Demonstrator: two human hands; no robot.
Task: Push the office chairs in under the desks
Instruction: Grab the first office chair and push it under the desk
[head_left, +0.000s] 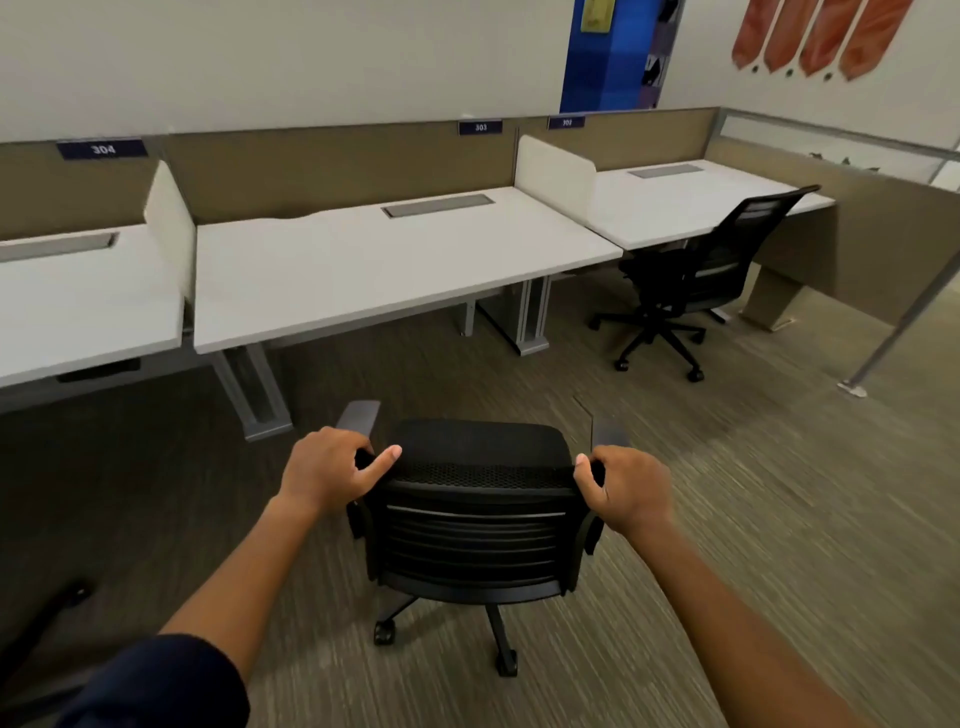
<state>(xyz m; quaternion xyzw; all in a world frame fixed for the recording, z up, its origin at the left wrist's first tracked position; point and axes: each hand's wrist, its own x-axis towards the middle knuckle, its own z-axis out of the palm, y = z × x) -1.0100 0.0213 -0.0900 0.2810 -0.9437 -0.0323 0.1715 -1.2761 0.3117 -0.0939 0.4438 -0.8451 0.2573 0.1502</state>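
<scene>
My left hand (324, 475) and right hand (626, 491) each hold a closed grip on the top corners of a black office chair (475, 525) at lower centre, out on the carpet, well apart from the white counter (374, 270) above it; a second chair (696, 280) sits at right, its seat partly under another counter (691, 200).

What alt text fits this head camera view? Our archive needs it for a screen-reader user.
Both hands, left hand and right hand, grip the backrest top of a black office chair facing a white desk labelled 303. A second chair sits at the next desk, right.
</scene>
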